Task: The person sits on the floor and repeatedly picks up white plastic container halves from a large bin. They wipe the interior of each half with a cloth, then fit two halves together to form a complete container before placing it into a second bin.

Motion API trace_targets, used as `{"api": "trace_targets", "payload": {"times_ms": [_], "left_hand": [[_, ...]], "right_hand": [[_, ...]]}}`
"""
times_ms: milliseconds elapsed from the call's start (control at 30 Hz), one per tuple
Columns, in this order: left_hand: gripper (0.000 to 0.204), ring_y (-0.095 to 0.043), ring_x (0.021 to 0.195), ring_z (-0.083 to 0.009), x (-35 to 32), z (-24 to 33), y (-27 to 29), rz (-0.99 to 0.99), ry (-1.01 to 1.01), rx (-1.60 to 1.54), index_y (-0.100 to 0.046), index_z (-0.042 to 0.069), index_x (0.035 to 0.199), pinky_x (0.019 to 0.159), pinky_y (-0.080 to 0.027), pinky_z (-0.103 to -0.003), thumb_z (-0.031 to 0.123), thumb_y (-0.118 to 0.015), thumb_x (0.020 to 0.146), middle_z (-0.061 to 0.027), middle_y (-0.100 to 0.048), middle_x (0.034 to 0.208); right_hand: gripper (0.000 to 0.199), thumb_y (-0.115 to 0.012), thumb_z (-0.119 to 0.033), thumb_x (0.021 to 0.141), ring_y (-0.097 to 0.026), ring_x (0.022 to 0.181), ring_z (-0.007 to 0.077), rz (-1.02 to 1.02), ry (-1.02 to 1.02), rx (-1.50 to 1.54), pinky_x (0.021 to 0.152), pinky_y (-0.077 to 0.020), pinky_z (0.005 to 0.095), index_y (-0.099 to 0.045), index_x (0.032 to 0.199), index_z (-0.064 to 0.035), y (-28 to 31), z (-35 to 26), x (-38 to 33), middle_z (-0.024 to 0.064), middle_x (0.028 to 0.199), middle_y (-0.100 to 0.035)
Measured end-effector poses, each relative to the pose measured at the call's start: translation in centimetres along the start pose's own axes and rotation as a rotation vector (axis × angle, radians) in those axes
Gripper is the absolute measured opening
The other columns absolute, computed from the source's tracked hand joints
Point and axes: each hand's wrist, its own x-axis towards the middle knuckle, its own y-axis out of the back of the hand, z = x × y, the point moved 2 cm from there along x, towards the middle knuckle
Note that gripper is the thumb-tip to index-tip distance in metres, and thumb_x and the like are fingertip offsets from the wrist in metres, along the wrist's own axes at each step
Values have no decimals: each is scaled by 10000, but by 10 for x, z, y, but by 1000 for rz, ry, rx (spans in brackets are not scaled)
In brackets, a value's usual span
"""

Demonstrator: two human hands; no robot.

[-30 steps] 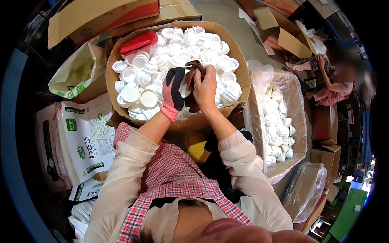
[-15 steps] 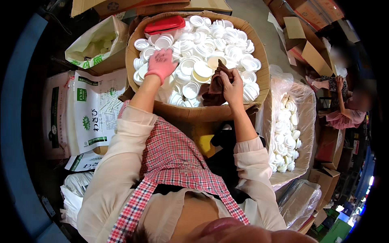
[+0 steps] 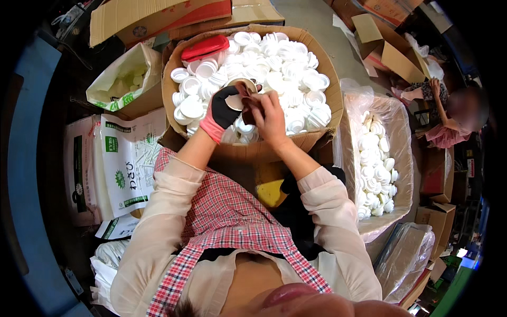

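Hands meet over a cardboard box (image 3: pixel 322 68) still heaped with white lids (image 3: pixel 285 58), gloved left hand (image 3: pixel 224 108) gripping one lid (image 3: pixel 236 100), bare right hand (image 3: pixel 269 113) clutching a brown cloth (image 3: pixel 252 100).

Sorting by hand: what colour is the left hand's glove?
Pink with a black palm, the glove shows best in the head view.

gloved left hand (image 3: pixel 222 108) curled, bare right hand (image 3: pixel 270 115) pinching, fingertips meeting

Round cardboard box (image 3: pixel 317 140) sitting ahead, brimming with white caps, white-and-green printed sacks (image 3: pixel 129 158) lying at left, clear plastic-lined carton (image 3: pixel 380 158) standing right, brown cartons (image 3: pixel 158 18) lying behind.
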Motion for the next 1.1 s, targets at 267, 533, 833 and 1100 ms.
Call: {"api": "trace_targets", "payload": {"times_ms": [267,533,833,1100], "left_hand": [[588,-586,1021,-268,3,-27,-28,-55,262,-857,-504,-11,1188,926,-457,-372,501,-373,931,-189,-580,1145],[505,-568,949,-265,-6,16,-49,257,-23,-177,-486,49,1169,839,-450,-334,180,-717,739,-126,-557,1046],[343,-590,927,-310,10,-6,-37,534,-66,170,-574,12,1042,801,-457,-356,151,-677,745,-165,-583,970],[785,-380,1283,-345,-3,-80,74,-43,548,1046,-348,30,1397,1108,-248,-416,458,-619,798,-183,-363,1426]], "right_hand": [[357,-684,-23,687,-575,718,289,-10,267,-102,589,-475,366,-617,1033,-78,-9,-25,0,97,855,-524],[119,-611,-37,816,-542,730,342,246,-26,-141,661,-446,386,-544,912,-12,10,-10,32,149,826,-508],[247,-527,-203,911,-575,853,419,48,-674,112,729,-445,429,-467,942,35,-27,49,-2,277,880,-583],[297,-531,-245,889,-572,933,406,-21,-643,178,829,-464,429,-563,1041,8,4,62,-8,228,975,-619]]}}
